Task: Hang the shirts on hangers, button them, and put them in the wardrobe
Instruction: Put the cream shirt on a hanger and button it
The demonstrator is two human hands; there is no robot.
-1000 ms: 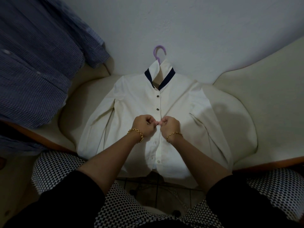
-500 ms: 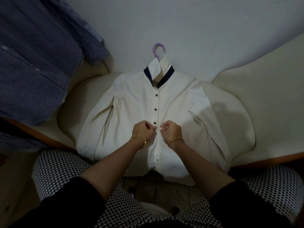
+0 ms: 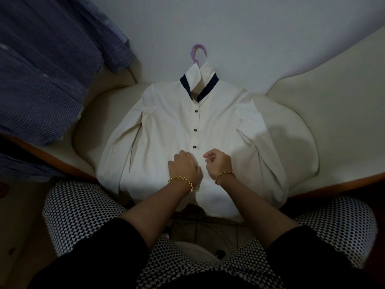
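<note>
Shirt [image 3: 166, 126] is lying part-buttoned. Your left hand [image 3: 184, 166] is hiding its grip, I cannot tell, and your right hand [image 3: 219, 163] is curling empty, so the loose placket [image 3: 200, 195] is risking sliding and fastening crooked.

Both forearms [image 3: 154, 207] reach forward; the left hand [image 3: 184, 165] lies knuckles-up, its fingers tucked under and hidden; the right hand [image 3: 218, 163] is loosely fisted, fingertips [image 3: 205, 156] curled toward the thumb, just apart from the left

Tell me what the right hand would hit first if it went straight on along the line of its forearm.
The right hand points up and left, so it would first meet the front of the white shirt, near the placket around the third button. Whether it already touches the cloth is unclear.
</note>
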